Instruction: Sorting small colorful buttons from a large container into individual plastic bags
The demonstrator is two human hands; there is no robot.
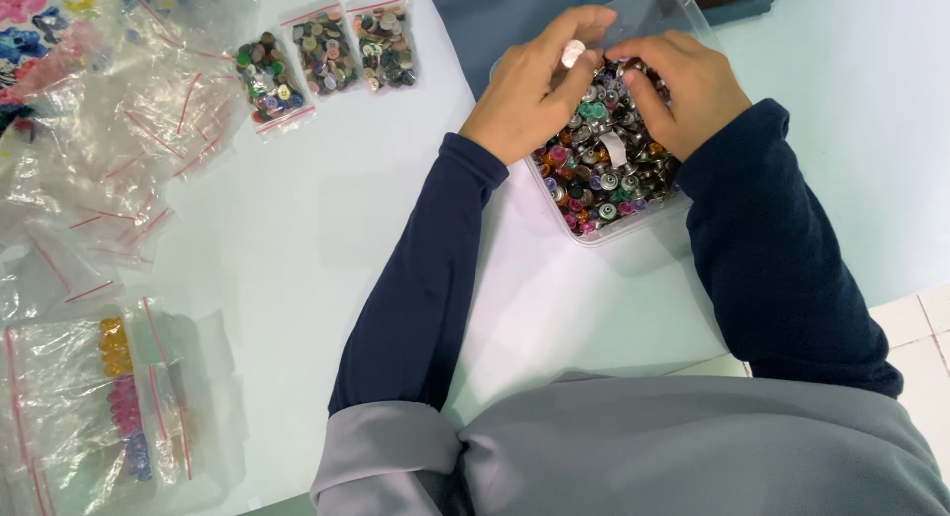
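Clear plastic tub point(693, 21) of mixed metal buttons point(604, 160), far right of table point(327, 239). Left hand point(529, 86): fingers pinching one pale button point(573, 52). Right hand point(688, 86): fingers curled into the buttons. Three filled zip bags point(327, 56) at far edge.

Both my arms are in dark navy long sleeves — snug knit, ending at the wrist just behind my left hand point(529, 91) and right hand point(688, 86). Hands bare. Further back from the hands, loose grey fabric drapes over my upper arms and chest — plain, unmarked.
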